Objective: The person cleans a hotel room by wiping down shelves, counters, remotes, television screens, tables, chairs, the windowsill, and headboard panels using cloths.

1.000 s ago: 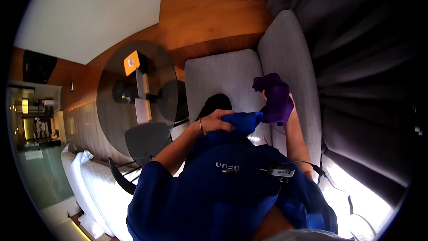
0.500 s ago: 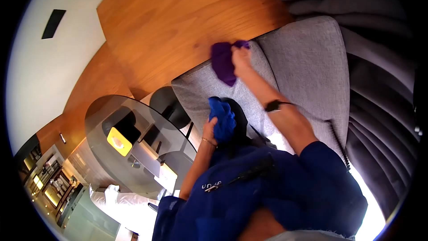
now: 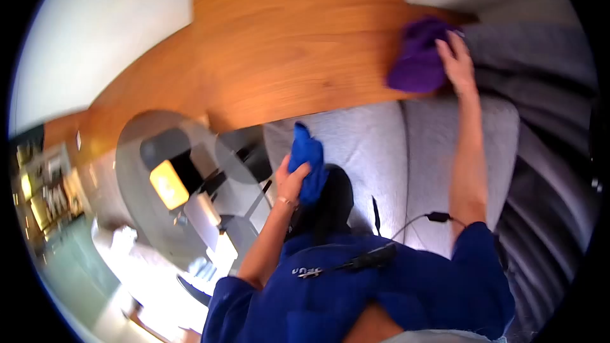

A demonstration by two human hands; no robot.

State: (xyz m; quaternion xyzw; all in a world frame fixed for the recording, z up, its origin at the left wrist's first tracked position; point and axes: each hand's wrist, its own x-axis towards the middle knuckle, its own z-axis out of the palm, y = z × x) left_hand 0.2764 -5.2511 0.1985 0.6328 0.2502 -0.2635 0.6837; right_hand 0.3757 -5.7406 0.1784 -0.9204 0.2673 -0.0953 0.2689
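My right hand [image 3: 457, 63] is at the far right, pressing a purple cloth [image 3: 419, 57] against the wood panel [image 3: 292, 44], close to the grey curtain. Its fingers lie over the cloth's right side, slightly spread. A bunched blue cloth [image 3: 308, 162] is in my left hand [image 3: 292, 181], whose fingers wrap round it. This hand hovers in front of the grey upholstered seat [image 3: 362, 133], near its left end, apart from the panel.
Grey curtains [image 3: 534, 165] hang along the right side. To the left stands a round glass table [image 3: 133, 178] with a yellow card [image 3: 169, 184] and dark items on it. A bed with white linen [image 3: 146, 267] lies at lower left. A cable [image 3: 413, 219] runs by my right arm.
My right hand has moved right with the purple cloth, from above the seat's edge to the panel's right end. The view has turned. My left hand still grips the blue cloth.
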